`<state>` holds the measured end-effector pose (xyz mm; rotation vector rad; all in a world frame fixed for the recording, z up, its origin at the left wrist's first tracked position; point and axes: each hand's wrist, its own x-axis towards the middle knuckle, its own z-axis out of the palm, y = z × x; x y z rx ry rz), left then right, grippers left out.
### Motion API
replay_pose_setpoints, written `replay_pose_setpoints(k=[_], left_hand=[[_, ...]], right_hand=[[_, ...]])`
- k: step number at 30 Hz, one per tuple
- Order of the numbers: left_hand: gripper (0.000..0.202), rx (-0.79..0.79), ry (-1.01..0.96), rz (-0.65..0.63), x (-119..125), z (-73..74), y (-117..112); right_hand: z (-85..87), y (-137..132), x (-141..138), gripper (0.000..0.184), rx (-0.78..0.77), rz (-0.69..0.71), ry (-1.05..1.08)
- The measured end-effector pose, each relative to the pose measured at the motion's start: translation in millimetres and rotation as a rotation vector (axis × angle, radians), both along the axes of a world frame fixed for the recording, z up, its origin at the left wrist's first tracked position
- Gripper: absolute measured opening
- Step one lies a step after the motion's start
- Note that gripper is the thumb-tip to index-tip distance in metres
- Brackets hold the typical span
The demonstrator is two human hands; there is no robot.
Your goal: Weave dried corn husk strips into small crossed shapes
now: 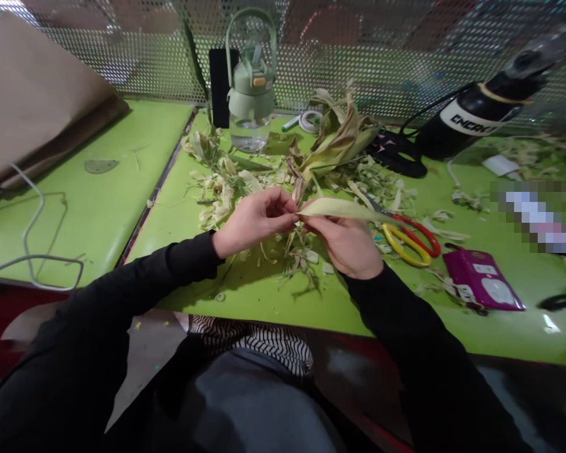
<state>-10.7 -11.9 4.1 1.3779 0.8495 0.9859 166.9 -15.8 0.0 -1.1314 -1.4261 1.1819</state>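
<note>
A pale green strip of corn husk stretches sideways above the green table, held between both hands. My left hand pinches its left end with fingers closed. My right hand is closed under the strip, gripping it near the middle. Loose husk scraps lie beneath and behind the hands. A bigger bundle of husks rests further back.
Red and yellow scissors lie right of my right hand, next to a purple packet. A green water bottle, a phone, tape and a black bottle stand along the mesh wall. Brown paper and a cable lie left.
</note>
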Motion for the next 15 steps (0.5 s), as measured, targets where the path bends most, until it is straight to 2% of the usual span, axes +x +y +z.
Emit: replay_pose_setpoints(k=[4, 7, 12, 15], left_hand=[[0.007, -0.233, -0.121, 0.003, 0, 9.0, 0], [0.004, -0.341, -0.16, -0.022, -2, 13.9, -1], [0.012, -0.415, -0.189, -0.049, -4, 12.1, -2], [0.009, -0.332, -0.173, -0.043, -2, 9.4, -2]], right_hand=[[4.9, -1, 4, 0.022, 0.081, 0.015, -0.068], [7.3, -4, 7, 0.023, 0.155, 0.043, -0.145], [11.5, -8, 8, 0.022, 0.267, 0.019, -0.277], [11.8, -7, 8, 0.022, 0.247, -0.001, -0.273]])
